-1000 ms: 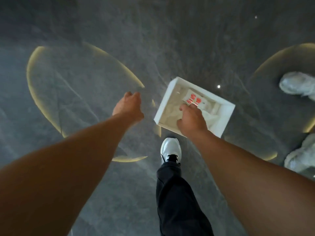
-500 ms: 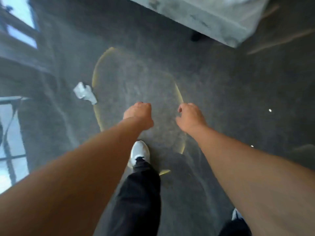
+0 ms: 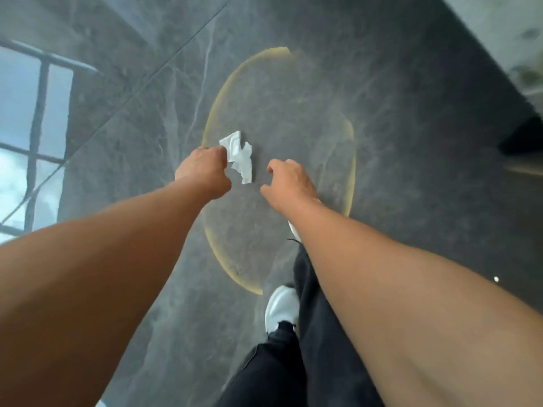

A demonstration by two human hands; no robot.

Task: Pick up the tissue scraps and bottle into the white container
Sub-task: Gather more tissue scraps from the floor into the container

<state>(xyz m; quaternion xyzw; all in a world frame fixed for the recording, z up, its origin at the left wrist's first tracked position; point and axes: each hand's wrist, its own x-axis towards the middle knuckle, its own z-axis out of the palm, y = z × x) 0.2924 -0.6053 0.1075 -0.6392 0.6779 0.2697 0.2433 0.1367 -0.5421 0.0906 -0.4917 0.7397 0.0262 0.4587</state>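
A crumpled white tissue scrap lies on the dark grey marble floor inside a yellowish oval ring. My left hand hangs above the floor with its fingers curled in, and its knuckles overlap the scrap's left edge in the view. I see nothing gripped in it. My right hand is just right of the scrap, fingers bent and apart, holding nothing. The white container and the bottle are out of view.
My legs in black trousers and a white shoe stand below the hands. A bright window reflection covers the floor at the left. A pale piece of furniture with a dark foot fills the upper right.
The view swung away from the white container, where my right hand was, to a tissue scrap. The scrap, far left half a second ago, now sits between my hands.
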